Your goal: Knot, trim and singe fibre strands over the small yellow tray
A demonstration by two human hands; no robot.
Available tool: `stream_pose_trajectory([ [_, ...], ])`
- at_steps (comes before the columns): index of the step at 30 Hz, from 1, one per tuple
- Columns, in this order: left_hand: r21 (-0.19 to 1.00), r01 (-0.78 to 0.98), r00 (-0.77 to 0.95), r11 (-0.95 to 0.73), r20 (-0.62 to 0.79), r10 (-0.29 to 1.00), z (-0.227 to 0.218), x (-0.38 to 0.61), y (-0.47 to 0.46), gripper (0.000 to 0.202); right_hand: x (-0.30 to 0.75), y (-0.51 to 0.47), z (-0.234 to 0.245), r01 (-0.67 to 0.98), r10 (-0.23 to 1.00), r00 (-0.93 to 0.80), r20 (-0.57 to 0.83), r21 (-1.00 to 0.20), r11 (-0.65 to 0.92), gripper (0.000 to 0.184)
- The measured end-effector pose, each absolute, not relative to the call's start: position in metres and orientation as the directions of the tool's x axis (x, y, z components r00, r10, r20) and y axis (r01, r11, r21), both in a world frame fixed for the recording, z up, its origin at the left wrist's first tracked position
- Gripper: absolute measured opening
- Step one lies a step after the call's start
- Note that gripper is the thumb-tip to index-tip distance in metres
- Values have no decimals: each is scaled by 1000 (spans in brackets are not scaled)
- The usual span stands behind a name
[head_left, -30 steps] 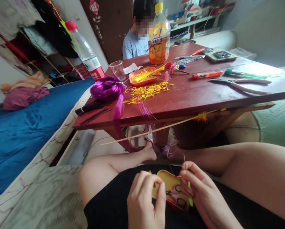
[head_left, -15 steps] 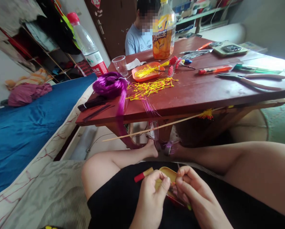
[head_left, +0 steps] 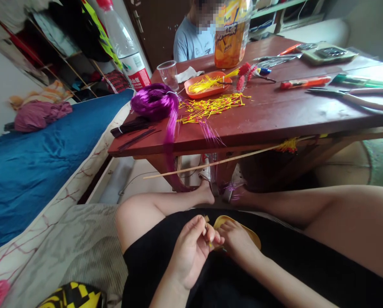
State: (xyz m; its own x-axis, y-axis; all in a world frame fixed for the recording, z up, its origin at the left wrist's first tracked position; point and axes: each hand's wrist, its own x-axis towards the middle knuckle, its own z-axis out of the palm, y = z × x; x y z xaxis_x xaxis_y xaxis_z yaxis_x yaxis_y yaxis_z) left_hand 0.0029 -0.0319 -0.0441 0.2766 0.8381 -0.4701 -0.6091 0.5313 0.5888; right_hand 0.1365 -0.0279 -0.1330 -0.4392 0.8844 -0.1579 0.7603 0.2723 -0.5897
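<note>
Yellow tray rests on the black-clad lap, partly covered by the right hand, back upward, fingers bent down, grip hidden. Close beside, the left hand turns its palm inward, fingers half curled; a tiny yellow tip shows, its hold unclear.

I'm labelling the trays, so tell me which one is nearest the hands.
The yellow tray on the lap, partly hidden behind the right hand; the orange tray is farther off, on the table, with yellow strands in it.
</note>
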Motion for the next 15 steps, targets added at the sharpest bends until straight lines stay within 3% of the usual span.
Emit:
stream_pose_trajectory([
  [9, 439, -653, 326, 617, -572, 752, -64, 1, -45, 27, 175, -55, -130, 926, 909, -340, -242, -254, 279, 22],
  [15, 412, -665, 357, 623, -557, 750, -67, 3, -51, 26, 165, -61, -136, 927, 900, -358, -247, -208, 312, 32],
])
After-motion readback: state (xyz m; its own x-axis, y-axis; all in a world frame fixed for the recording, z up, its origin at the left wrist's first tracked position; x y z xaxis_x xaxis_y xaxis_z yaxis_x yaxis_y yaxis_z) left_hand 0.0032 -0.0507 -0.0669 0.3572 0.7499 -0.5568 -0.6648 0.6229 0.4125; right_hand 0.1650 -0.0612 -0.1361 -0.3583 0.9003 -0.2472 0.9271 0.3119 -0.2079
